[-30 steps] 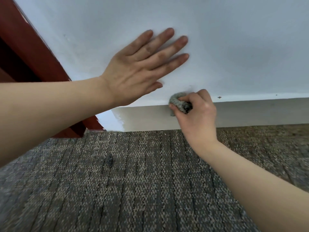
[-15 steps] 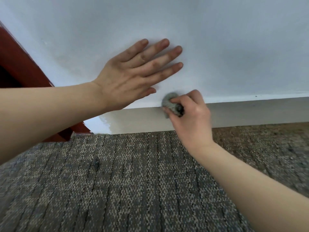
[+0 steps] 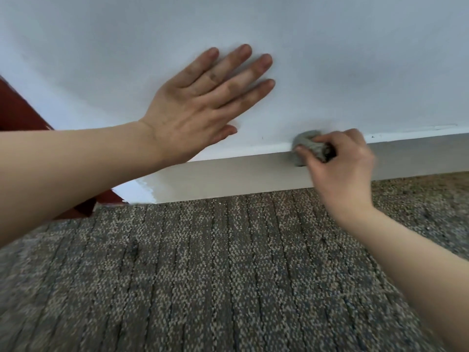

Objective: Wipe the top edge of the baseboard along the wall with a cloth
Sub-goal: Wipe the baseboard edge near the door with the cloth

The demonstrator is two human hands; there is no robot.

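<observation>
In the head view, your right hand (image 3: 340, 171) grasps a small grey cloth (image 3: 308, 146), bunched into a ball between the curled fingers and the thumb. It presses the cloth on the top edge of the baseboard (image 3: 228, 176), right of the middle of the picture. Your left hand (image 3: 200, 107) lies flat on the white wall (image 3: 330, 59) with straight fingers and holds nothing. It is left of the cloth and above the baseboard.

The right hand is a little blurred, so I judge that a stroke is in progress. To do it well, hold the cloth on the ledge where the baseboard meets the wall, not on the front face. Press evenly and draw it along in one long line. To the right the edge goes on out of the picture, and a small dark speck shows there.

The near part is grey carpet (image 3: 203, 262), and a dark red door frame (image 3: 15, 107) stands at the left. No container shows in this view.
</observation>
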